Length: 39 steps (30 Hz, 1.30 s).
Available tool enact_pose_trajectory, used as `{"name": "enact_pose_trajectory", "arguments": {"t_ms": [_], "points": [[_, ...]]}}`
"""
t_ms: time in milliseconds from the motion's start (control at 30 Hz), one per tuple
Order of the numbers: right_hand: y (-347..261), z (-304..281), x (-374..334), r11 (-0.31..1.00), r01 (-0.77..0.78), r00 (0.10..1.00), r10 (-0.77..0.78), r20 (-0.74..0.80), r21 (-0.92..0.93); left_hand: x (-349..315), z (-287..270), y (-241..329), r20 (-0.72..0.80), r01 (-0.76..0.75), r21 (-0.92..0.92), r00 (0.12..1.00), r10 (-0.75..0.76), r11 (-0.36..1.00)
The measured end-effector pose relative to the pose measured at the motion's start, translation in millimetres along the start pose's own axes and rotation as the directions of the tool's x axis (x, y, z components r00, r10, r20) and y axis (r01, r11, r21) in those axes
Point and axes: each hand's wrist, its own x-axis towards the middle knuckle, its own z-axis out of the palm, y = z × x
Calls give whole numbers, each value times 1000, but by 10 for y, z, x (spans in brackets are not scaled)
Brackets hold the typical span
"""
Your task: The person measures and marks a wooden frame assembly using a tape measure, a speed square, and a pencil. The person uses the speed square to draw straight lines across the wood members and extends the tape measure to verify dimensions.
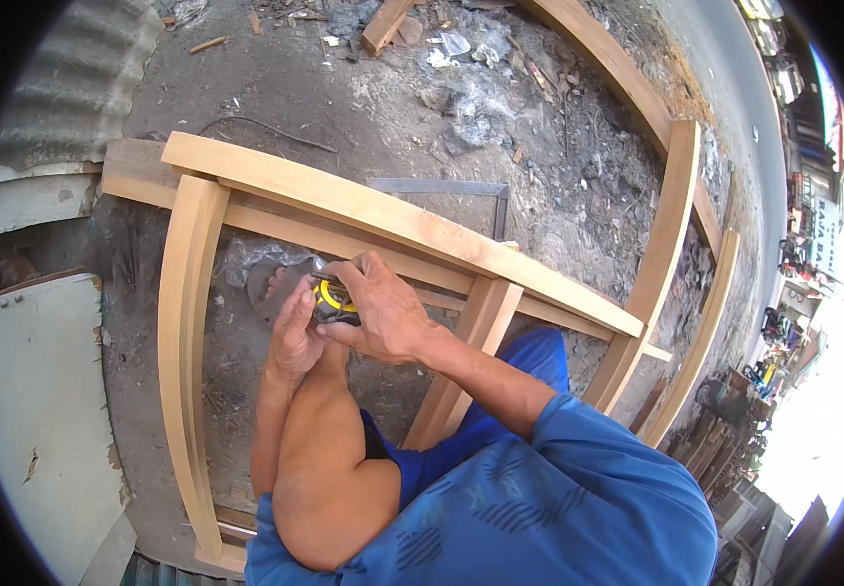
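A yellow and black tape measure (330, 299) is held between my two hands, above my bare knee. My right hand (386, 311) closes on it from the right, thumb below and fingers over the top. My left hand (292, 335) grips its left side, and the fingers there are partly hidden. Just beyond my hands runs a long light wooden beam (383, 217), resting across other timbers. To the left, a pair of wooden pieces (184, 352) stands side by side, and a shorter crosspiece (469, 356) passes near my right forearm.
More timbers (669, 230) lie at the right, one reaching toward the back. A grey metal angle frame (442, 186) lies on the dirt. Rubble and plastic scraps (481, 98) litter the far ground. A pale panel (46, 420) and corrugated sheet (70, 88) border the left.
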Motion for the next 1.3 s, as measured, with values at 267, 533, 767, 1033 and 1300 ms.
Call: {"name": "enact_pose_trajectory", "arguments": {"t_ms": [267,533,767,1033,1300], "points": [[350,223,-117,1000,-13,992,14,123,-9,-42,-115,-219,-21,214,330,975,-220,919],[882,35,-85,536,-320,920,-22,392,781,32,340,242,220,-106,707,972,-76,699],[799,-44,-40,529,-369,854,-130,503,764,174,500,300,352,-337,880,936,16,334],[889,320,67,920,-274,885,127,448,280,66,132,133,286,-286,958,958,-10,34],[1153,997,-109,831,-174,913,337,230,-529,943,654,612,572,-500,820,727,380,-277]]}}
